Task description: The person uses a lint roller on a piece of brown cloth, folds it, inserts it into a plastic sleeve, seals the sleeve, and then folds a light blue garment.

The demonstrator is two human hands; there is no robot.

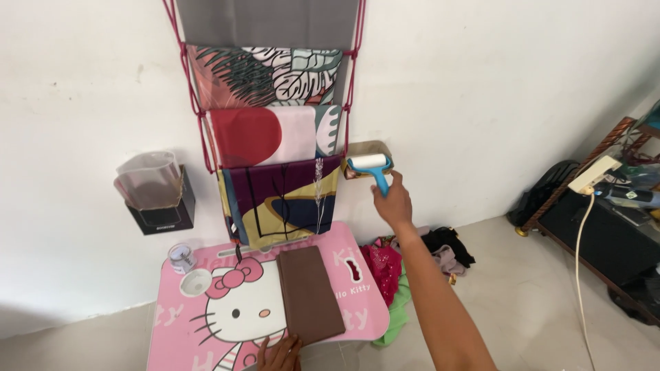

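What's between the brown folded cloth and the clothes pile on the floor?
Head view: only the pink table top with its slot; brown folded cloth left, clothes pile right.

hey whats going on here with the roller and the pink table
A person's right hand holds a blue-handled lint roller up at a small holder on the wall, beside a hanging fabric organizer. Their left hand rests at the near end of a folded brown cloth lying on the pink table.
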